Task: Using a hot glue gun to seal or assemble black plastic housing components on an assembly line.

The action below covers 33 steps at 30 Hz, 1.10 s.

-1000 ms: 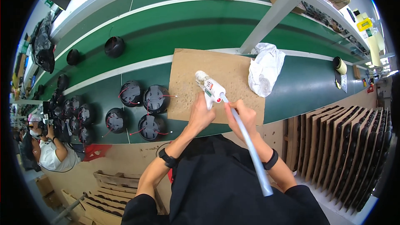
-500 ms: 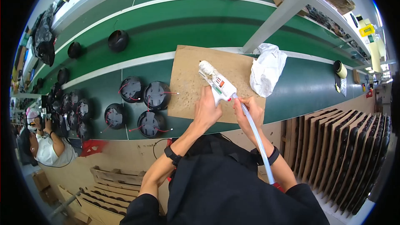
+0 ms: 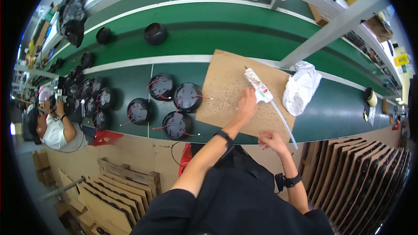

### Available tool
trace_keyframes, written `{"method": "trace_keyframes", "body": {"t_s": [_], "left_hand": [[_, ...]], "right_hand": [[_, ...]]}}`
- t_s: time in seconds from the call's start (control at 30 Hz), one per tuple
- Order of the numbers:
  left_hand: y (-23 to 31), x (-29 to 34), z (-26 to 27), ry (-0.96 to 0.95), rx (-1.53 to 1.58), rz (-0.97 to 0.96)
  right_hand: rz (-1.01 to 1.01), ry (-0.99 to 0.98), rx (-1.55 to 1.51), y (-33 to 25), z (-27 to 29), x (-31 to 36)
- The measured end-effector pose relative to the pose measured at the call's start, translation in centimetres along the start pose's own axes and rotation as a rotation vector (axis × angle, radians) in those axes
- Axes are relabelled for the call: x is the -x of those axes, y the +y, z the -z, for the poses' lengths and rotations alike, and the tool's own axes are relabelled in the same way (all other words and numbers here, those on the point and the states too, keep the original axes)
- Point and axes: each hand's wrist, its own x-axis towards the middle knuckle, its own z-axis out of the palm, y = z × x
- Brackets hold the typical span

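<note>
A white hot glue gun (image 3: 264,94) is over the cardboard sheet (image 3: 223,76), its nozzle toward the far side. My left hand (image 3: 247,105) is closed around its handle, which the fingers mostly hide. From the back of the gun a long translucent glue stick (image 3: 284,121) runs toward the near edge. Off to the left of that stick, at the bench's near edge, my right hand (image 3: 271,141) is apart from it, fingers loosely bent and nothing visible in them. Left of the cardboard lie several round black housings (image 3: 187,97) with red wires.
A crumpled white bag (image 3: 301,88) lies at the cardboard's right. Behind it, a slanting metal post (image 3: 324,32) rises beside the green conveyor belt (image 3: 209,26), which carries black shells (image 3: 155,34). Cardboard-divided racks (image 3: 348,178) stand below right. A co-worker (image 3: 61,126) sits at far left.
My right hand has let go of the glue stick and drawn back toward me. The stick's rear end now hangs free. The whole view has shifted, with the bench appearing farther right.
</note>
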Motion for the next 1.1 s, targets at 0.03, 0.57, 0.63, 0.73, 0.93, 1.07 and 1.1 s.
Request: {"method": "trace_keyframes", "body": {"t_s": [0.03,0.57,0.63,0.73,0.93,1.07,1.1], "left_hand": [[-0.2,-0.1,-0.4,0.004,-0.007,0.019],[-23.2,2.8,33.9,0.273,0.024,-0.04],[-25.9,2.5,34.3,0.165,-0.167,-0.139],[-26.9,1.9,32.1,-0.331,-0.492,0.065],[-28.0,2.5,32.1,-0.219,-0.325,-0.016],[-28.9,2.1,35.9,-0.161,-0.18,0.056],[-29.1,2.5,37.5,-0.112,-0.103,-0.014]], "right_hand": [[-0.003,-0.02,0.004,1.4,-0.4,0.4],[0.331,-0.084,0.512,-3.5,-13.4,-3.1],[0.469,-0.038,0.607,-5.3,-17.2,-3.6],[0.572,0.032,0.759,-7.9,-23.0,-4.4],[0.419,0.186,0.952,-10.4,-34.7,-5.2],[0.34,0.381,0.949,-10.3,-38.9,-6.9],[0.322,0.424,0.954,-10.1,-39.2,-7.1]]}}
